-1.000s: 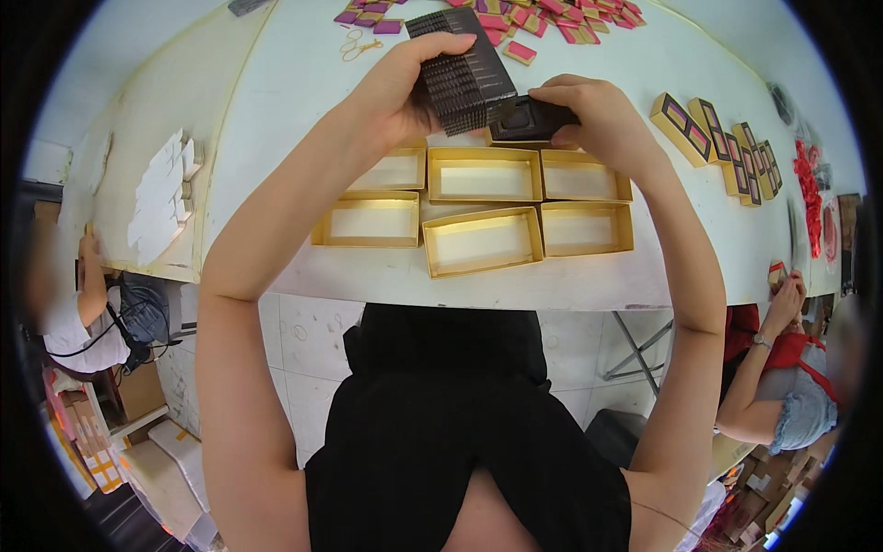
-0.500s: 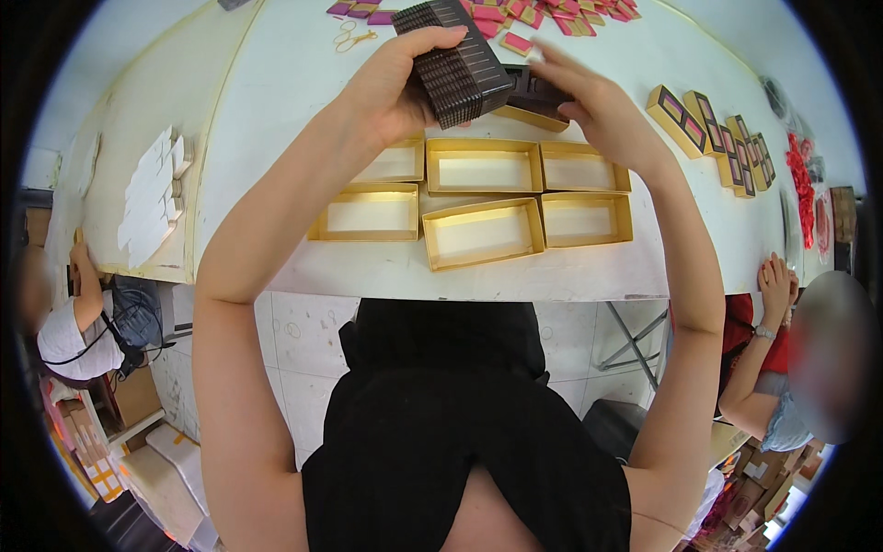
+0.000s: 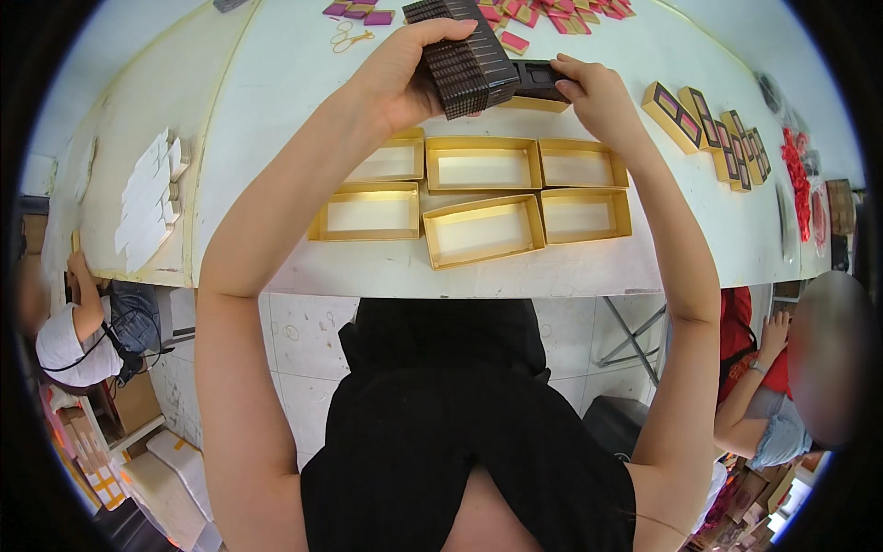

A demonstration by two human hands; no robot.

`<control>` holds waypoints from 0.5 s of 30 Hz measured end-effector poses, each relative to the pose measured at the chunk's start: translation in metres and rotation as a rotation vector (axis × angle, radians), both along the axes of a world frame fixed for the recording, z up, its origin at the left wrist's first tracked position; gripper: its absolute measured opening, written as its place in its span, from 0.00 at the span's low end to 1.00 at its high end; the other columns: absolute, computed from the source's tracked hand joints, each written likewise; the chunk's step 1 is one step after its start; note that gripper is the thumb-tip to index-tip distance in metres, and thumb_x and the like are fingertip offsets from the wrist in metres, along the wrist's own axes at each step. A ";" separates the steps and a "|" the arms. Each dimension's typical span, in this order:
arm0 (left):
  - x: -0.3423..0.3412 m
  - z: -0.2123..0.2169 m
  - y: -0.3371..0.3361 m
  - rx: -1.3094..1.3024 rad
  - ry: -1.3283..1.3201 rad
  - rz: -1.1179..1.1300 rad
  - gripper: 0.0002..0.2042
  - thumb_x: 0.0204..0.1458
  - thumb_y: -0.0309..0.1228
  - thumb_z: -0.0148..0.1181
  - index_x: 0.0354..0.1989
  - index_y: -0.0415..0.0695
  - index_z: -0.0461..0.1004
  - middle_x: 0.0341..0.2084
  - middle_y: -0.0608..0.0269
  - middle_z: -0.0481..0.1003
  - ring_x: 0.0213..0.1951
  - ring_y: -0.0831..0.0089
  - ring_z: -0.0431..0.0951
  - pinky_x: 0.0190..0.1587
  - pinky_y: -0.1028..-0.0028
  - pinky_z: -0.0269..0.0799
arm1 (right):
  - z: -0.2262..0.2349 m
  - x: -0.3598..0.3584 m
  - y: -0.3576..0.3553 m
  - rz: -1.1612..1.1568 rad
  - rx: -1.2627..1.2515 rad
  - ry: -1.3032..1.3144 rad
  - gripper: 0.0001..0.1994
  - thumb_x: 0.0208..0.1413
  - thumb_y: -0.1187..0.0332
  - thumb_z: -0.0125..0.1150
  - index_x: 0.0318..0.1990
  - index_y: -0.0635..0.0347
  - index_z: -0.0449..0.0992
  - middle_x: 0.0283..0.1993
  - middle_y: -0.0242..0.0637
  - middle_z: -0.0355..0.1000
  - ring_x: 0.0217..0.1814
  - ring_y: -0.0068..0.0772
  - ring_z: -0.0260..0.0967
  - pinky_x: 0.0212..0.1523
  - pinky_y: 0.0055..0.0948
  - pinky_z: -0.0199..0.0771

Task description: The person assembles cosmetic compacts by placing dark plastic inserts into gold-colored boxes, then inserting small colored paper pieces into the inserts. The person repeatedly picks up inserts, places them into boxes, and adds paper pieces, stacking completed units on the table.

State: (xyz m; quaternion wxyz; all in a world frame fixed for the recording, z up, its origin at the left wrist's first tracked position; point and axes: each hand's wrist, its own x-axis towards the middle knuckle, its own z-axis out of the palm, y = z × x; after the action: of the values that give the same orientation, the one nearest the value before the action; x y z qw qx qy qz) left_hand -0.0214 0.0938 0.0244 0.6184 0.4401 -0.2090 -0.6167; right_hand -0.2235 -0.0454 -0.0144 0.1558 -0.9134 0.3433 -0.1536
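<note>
A thick stack of nested black plastic trays is gripped in my left hand, thumb along its top. To its right, a single black tray insert with recessed compartments lies over a gold box, partly hidden by the stack. My right hand pinches the right end of that insert between thumb and fingers. How deep the insert sits in the box I cannot tell. Nearer to me stand several open gold boxes in two rows, white inside.
Pink and gold pieces, purple pieces and gold scissors lie at the far side. Windowed boxes stand right; white cartons lie left. A co-worker's hand is at the right, another person at the left.
My right hand, open and blurred before, has closed on the insert's right end. The tray stack in my left hand has shifted slightly right. The right co-worker's hand has moved down off the table.
</note>
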 end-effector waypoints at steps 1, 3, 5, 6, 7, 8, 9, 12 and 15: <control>-0.001 0.001 0.000 0.008 -0.001 0.008 0.19 0.52 0.37 0.64 0.48 0.41 0.69 0.41 0.54 0.76 0.44 0.56 0.80 0.44 0.45 0.79 | -0.002 -0.006 -0.008 0.016 0.039 -0.065 0.15 0.56 0.70 0.61 0.52 0.58 0.78 0.55 0.43 0.74 0.53 0.48 0.74 0.54 0.39 0.72; 0.003 -0.002 0.000 0.006 0.010 -0.022 0.19 0.52 0.37 0.64 0.48 0.41 0.69 0.42 0.54 0.76 0.44 0.56 0.80 0.44 0.45 0.79 | -0.005 -0.013 -0.024 0.138 -0.095 0.001 0.14 0.57 0.68 0.61 0.51 0.57 0.79 0.55 0.43 0.75 0.53 0.45 0.74 0.54 0.37 0.73; 0.006 -0.003 0.000 0.006 0.019 -0.032 0.19 0.52 0.36 0.64 0.48 0.41 0.69 0.43 0.55 0.76 0.44 0.56 0.80 0.44 0.45 0.79 | -0.005 -0.015 -0.034 0.251 -0.121 -0.030 0.14 0.56 0.67 0.62 0.49 0.57 0.80 0.52 0.41 0.76 0.57 0.43 0.72 0.54 0.34 0.74; 0.007 -0.003 0.000 0.009 0.025 -0.026 0.19 0.52 0.36 0.64 0.48 0.41 0.69 0.43 0.55 0.76 0.44 0.56 0.80 0.45 0.44 0.79 | -0.007 -0.015 -0.034 0.237 -0.018 -0.078 0.14 0.56 0.68 0.62 0.49 0.57 0.80 0.52 0.41 0.77 0.58 0.42 0.72 0.54 0.33 0.74; 0.007 -0.003 0.000 0.006 0.035 -0.023 0.19 0.52 0.36 0.64 0.49 0.41 0.69 0.43 0.55 0.75 0.44 0.56 0.80 0.45 0.44 0.79 | -0.009 -0.016 -0.034 0.221 0.080 -0.121 0.14 0.56 0.68 0.63 0.49 0.58 0.80 0.52 0.41 0.77 0.60 0.41 0.71 0.54 0.32 0.74; 0.006 -0.003 -0.001 0.007 0.029 -0.017 0.19 0.52 0.36 0.64 0.49 0.42 0.69 0.43 0.55 0.75 0.45 0.56 0.79 0.45 0.44 0.79 | -0.010 -0.017 -0.035 0.204 0.178 -0.165 0.14 0.55 0.69 0.63 0.49 0.58 0.80 0.52 0.41 0.77 0.61 0.40 0.70 0.54 0.32 0.74; 0.005 -0.003 -0.002 0.008 0.024 -0.012 0.19 0.52 0.36 0.64 0.49 0.42 0.69 0.43 0.55 0.75 0.45 0.56 0.79 0.45 0.44 0.78 | -0.011 -0.020 -0.037 0.271 0.075 -0.164 0.14 0.55 0.70 0.63 0.49 0.58 0.80 0.52 0.41 0.77 0.60 0.39 0.71 0.54 0.31 0.74; 0.007 -0.002 -0.002 0.018 0.002 -0.023 0.20 0.51 0.37 0.65 0.49 0.42 0.69 0.43 0.55 0.76 0.45 0.57 0.79 0.45 0.44 0.78 | -0.013 -0.025 -0.047 0.440 -0.040 -0.149 0.14 0.54 0.75 0.62 0.48 0.59 0.80 0.52 0.40 0.77 0.57 0.37 0.73 0.53 0.30 0.75; 0.005 -0.002 -0.001 0.033 -0.019 -0.002 0.20 0.50 0.36 0.66 0.49 0.42 0.70 0.43 0.55 0.76 0.44 0.57 0.80 0.45 0.45 0.79 | 0.006 -0.023 -0.052 0.473 0.184 -0.062 0.16 0.53 0.82 0.58 0.49 0.60 0.79 0.52 0.39 0.77 0.51 0.40 0.76 0.50 0.30 0.78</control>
State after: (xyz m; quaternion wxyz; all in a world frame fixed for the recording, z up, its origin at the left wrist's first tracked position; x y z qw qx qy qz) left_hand -0.0160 0.0932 0.0227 0.6085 0.4558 -0.2049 -0.6164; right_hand -0.2461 -0.0972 -0.0080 0.2802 -0.9451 0.1279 -0.1088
